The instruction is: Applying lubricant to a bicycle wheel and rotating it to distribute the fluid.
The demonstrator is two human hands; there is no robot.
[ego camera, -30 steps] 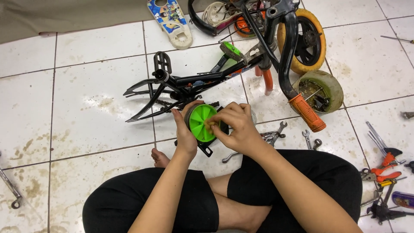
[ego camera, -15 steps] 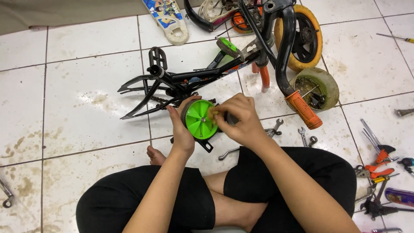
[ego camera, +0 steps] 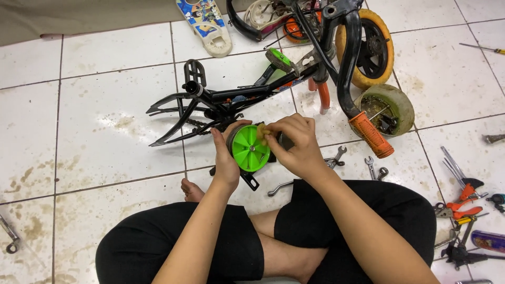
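A small bright green wheel (ego camera: 249, 149) on a black bracket is held upright in front of my crossed legs. My left hand (ego camera: 225, 159) grips its left rim from behind. My right hand (ego camera: 292, 141) pinches a small yellowish piece (ego camera: 260, 132) against the wheel's upper right edge. Just beyond the wheel lies a black child's bicycle frame (ego camera: 221, 100) on its side, with an orange handlebar grip (ego camera: 370, 134) pointing toward me.
A yellow-tyred wheel (ego camera: 371, 47) and a pale small wheel (ego camera: 388, 105) lie to the right of the frame. Wrenches (ego camera: 334, 157) sit beside my right knee. Pliers and cutters (ego camera: 463, 195) crowd the right edge. A patterned sandal (ego camera: 206, 23) lies at the top, a spanner (ego camera: 10, 235) at far left.
The green wheel and both hands stay together in front of me; my right fingers have shifted a little along the wheel's upper edge. The view has drifted slightly.
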